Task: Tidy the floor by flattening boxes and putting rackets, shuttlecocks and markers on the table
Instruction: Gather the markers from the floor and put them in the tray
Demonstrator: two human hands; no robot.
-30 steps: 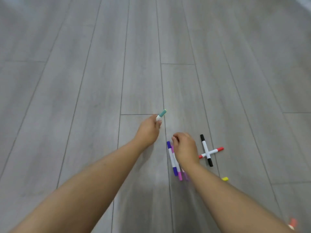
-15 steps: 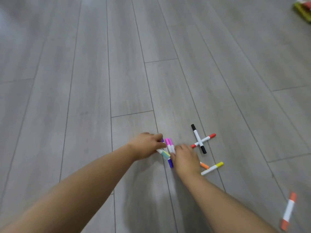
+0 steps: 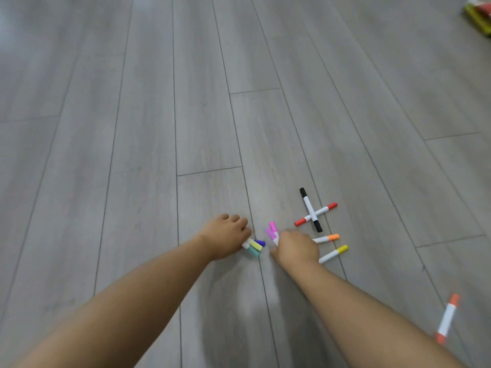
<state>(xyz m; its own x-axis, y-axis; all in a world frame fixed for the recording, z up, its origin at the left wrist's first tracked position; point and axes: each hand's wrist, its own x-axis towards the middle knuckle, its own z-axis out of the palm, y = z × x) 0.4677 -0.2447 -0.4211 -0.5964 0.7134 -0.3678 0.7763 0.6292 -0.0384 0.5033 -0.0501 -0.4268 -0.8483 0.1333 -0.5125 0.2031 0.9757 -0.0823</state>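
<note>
Left hand (image 3: 225,235) fisted round bundle of capped markers (image 3: 253,246), teal, yellow, purple caps protruding. Right hand (image 3: 296,247) pinches two pink-capped markers (image 3: 272,231) just above grey plank floor (image 3: 132,128). Loose ones alongside: crossed black marker (image 3: 310,209) over red marker (image 3: 316,214), orange-capped marker (image 3: 326,238), yellow-capped marker (image 3: 333,253). Likely light, stiff, smooth plastic, prone to rolling; grip mid-barrel.

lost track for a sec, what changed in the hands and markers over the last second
The left hand went from holding one teal marker to a bundle with teal, yellow-green and purple caps. The right hand lifted the two pink markers it was reaching for on the floor. The crossed black marker and red marker stayed put.
</note>
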